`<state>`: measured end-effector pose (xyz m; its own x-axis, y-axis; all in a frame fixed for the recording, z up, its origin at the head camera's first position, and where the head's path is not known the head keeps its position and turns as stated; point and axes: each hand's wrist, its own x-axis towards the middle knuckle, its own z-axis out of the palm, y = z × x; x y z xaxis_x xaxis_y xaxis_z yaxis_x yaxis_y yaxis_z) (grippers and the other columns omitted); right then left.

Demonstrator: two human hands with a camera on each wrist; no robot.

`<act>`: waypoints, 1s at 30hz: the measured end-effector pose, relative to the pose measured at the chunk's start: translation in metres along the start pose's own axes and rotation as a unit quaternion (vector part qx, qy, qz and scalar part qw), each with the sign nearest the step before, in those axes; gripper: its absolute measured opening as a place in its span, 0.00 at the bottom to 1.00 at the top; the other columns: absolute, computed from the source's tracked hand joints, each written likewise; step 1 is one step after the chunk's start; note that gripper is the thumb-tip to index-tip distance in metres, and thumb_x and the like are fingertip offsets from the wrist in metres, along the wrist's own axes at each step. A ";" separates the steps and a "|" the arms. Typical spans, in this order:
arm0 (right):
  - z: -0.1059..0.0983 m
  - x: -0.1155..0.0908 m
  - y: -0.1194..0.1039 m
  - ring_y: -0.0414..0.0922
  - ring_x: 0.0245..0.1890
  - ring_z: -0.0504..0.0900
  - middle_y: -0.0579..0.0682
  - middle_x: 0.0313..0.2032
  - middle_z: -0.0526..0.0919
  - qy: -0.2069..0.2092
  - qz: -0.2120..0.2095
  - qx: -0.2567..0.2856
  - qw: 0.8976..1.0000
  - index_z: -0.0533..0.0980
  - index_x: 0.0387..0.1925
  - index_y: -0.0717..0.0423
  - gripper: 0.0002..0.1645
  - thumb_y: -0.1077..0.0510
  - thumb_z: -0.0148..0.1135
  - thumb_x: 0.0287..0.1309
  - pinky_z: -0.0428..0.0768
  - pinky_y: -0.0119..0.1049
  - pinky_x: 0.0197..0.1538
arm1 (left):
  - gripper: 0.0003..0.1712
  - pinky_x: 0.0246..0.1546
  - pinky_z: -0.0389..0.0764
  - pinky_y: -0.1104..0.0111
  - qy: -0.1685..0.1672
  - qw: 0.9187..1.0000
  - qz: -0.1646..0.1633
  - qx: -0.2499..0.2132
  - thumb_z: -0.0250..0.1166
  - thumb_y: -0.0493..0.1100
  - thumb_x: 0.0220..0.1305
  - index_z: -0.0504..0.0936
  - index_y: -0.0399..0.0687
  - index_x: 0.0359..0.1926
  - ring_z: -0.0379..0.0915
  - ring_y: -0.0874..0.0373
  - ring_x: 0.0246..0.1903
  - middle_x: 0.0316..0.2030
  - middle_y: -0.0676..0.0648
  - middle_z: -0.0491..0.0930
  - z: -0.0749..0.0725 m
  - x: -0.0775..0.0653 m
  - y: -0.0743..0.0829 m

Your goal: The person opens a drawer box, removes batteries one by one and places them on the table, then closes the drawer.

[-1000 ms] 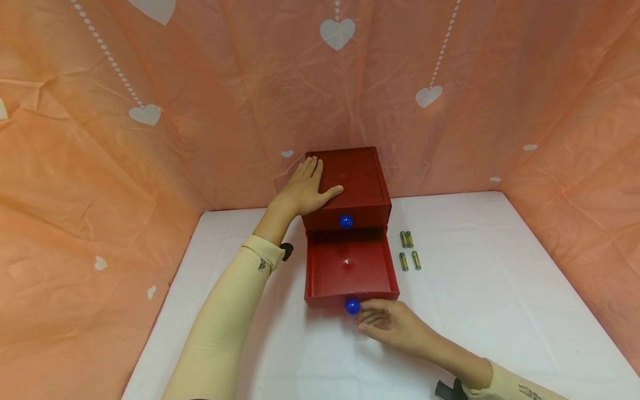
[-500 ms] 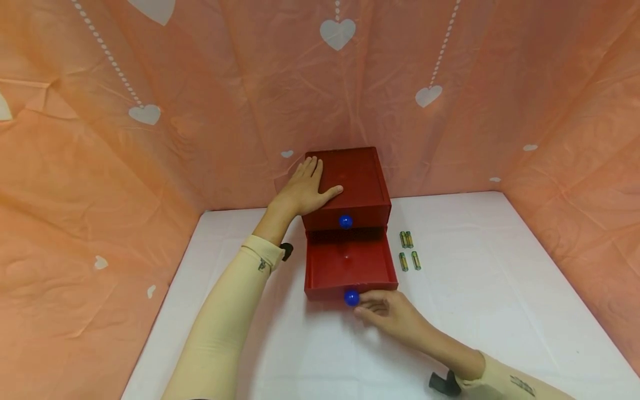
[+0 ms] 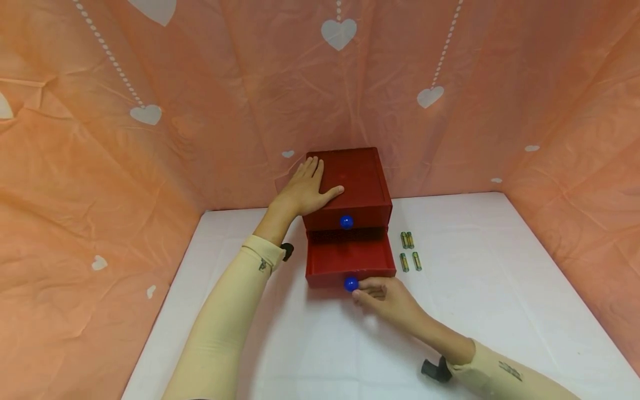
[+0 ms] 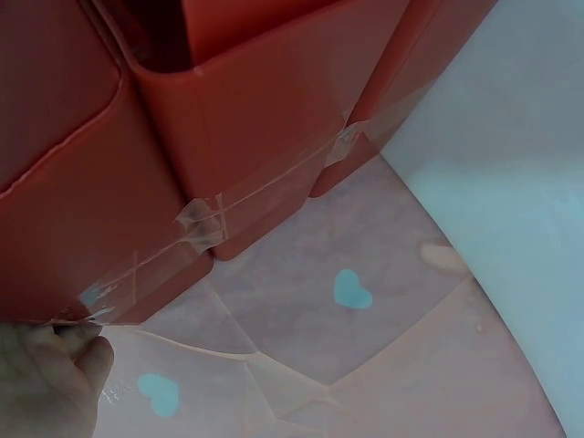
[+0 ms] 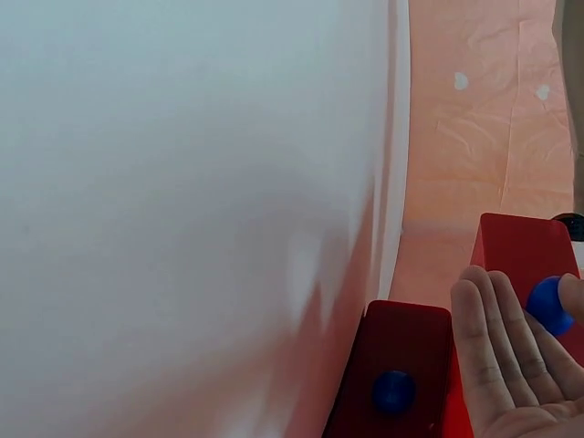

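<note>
Peach curtain (image 3: 240, 83) behind, white table (image 3: 480, 311) below; on it, a red cabinet (image 3: 357, 178) with one lower drawer (image 3: 326, 279) part-way out. Pinched from its right side, seemingly by thumb and forefinger alone: the drawer's blue knob (image 3: 351, 284), in the right hand (image 3: 392, 303). Laid flat on the cabinet's top left, holding nothing: the left hand (image 3: 304, 190). Could slip off so round a knob if tugged sideways; could jam the drawer if worked askew, or skid the cabinet if pressed too lightly from above. Might also scatter the batteries (image 3: 404, 262), just right of the drawer, with a stray move.
</note>
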<state>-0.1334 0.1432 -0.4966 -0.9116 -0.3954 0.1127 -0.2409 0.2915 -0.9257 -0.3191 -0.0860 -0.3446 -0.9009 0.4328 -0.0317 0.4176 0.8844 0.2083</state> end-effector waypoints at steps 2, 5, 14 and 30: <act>0.000 0.002 0.000 0.48 0.43 0.94 0.54 0.41 0.94 0.002 0.002 0.000 1.000 0.87 0.51 0.67 0.16 0.58 0.71 0.71 0.90 0.32 0.47 | 0.59 0.84 0.25 0.62 -0.001 1.000 -0.001 0.000 0.42 0.77 0.78 0.36 0.41 0.87 0.20 0.50 0.86 0.87 0.40 0.31 0.000 0.000 0.000; -0.001 0.005 0.001 0.48 0.43 0.94 0.53 0.41 0.94 0.005 0.003 0.001 1.000 0.87 0.52 0.65 0.16 0.57 0.71 0.71 0.90 0.34 0.48 | 0.59 0.84 0.26 0.61 0.000 1.000 -0.002 0.002 0.42 0.77 0.78 0.36 0.41 0.87 0.20 0.50 0.86 0.87 0.40 0.32 0.001 0.000 0.000; -0.003 0.017 0.002 0.49 0.43 0.94 0.53 0.41 0.94 0.026 0.006 -0.007 1.000 0.86 0.52 0.65 0.17 0.55 0.71 0.72 0.90 0.35 0.49 | 0.59 0.84 0.28 0.60 0.004 1.000 -0.006 -0.002 0.43 0.77 0.78 0.36 0.41 0.87 0.20 0.50 0.86 0.87 0.40 0.31 0.001 -0.001 0.001; -0.012 0.043 0.007 0.51 0.43 0.94 0.56 0.41 0.93 0.044 0.011 0.009 0.999 0.86 0.54 0.67 0.19 0.55 0.69 0.74 0.90 0.33 0.45 | 0.59 0.84 0.26 0.61 0.000 1.000 -0.005 0.000 0.42 0.77 0.79 0.35 0.41 0.87 0.20 0.50 0.86 0.87 0.40 0.31 0.000 -0.002 0.002</act>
<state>-0.1782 0.1388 -0.4938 -0.9428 -0.3100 0.1222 -0.2146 0.2844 -0.9344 -0.3167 -0.0851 -0.3442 -0.9052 0.4237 -0.0339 0.4084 0.8890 0.2070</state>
